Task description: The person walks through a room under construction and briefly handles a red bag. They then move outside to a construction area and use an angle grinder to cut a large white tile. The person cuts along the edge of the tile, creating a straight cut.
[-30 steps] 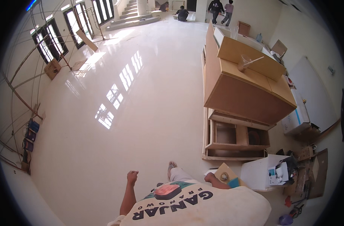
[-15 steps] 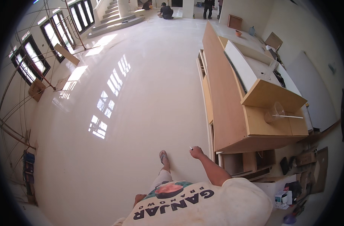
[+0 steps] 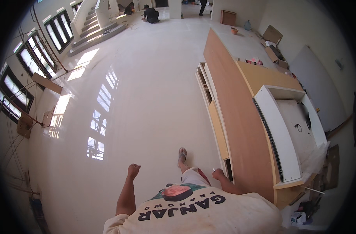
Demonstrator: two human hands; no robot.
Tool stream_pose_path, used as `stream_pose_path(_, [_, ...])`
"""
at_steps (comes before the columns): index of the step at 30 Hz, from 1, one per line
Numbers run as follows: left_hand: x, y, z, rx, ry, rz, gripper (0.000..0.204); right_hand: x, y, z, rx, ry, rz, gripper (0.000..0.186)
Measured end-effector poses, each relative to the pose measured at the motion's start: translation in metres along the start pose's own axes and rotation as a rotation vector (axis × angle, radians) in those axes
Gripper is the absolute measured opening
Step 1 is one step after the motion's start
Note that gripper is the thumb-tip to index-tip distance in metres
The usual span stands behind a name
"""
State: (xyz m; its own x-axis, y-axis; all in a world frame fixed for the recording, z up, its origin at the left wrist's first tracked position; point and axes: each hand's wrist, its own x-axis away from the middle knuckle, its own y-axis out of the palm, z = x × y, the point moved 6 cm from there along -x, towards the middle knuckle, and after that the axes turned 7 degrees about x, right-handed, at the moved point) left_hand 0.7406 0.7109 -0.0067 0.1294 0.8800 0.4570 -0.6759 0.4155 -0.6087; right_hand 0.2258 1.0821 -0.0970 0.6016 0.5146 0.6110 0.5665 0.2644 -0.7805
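Near right hand (image 3: 218, 174), wooden cabinet (image 3: 242, 109), white box (image 3: 280, 136), black items (image 3: 305, 115) inside

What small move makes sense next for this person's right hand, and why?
Perhaps ease the right hand slightly leftward, away from the long brown panel: it appears close to that side, with a small white item in its grip, while pale floor lies to its left.

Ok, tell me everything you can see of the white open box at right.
The white box is long, open on top, smooth and painted-looking. A dark rail, perhaps metal, runs along its left side. Inside lie a thin black loop and a dark item, too blurred to name. It rests on yellowish board; clear plastic gathers at its near right corner.
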Motion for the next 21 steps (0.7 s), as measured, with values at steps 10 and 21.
stream_pose_path(10, [-0.236, 0.056, 0.168, 0.134, -0.165, -0.26, 0.034, -0.294, -0.158, -0.152, 0.204, -0.097, -0.217, 0.037])
stream_pose_path(21, [-0.531, 0.049, 0.231, -0.149, -0.032, -0.548, 0.032, -0.6, -0.466, -0.446, -0.095, -0.121, 0.055, 0.041])
